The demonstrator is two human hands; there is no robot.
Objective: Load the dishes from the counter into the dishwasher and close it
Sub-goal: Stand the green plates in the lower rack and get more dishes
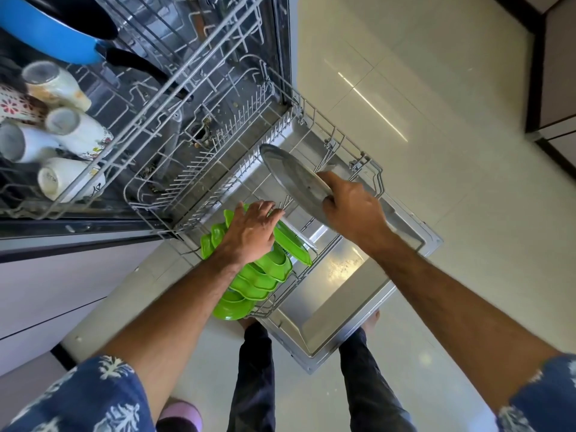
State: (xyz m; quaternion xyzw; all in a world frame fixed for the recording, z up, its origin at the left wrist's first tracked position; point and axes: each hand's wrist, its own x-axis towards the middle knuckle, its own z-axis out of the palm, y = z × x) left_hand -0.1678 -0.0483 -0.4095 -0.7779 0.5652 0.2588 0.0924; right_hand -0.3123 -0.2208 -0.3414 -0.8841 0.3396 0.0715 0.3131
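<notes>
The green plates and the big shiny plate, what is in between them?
In the head view, only bare wire tines of the lower rack stand between the green plates and the steel plate, with the open door's metal underneath.

1. You see bright green plates (265,275) standing in a row in the grey wire lower rack (371,169).
2. The plate (293,176) at your right hand (352,204) is dull silver metal.
3. The pan (53,35) in the upper rack (174,88) is bright blue outside, black inside, with a black handle.
4. The mugs (62,132) beside it are white and cream; one carries a small flower print, and another piece at the left edge shows red flowers on white.
5. Your sleeves (84,397) are dark blue with a white leaf pattern.
6. The open door (339,294) is shiny silver, the floor (452,151) pale cream.
</notes>
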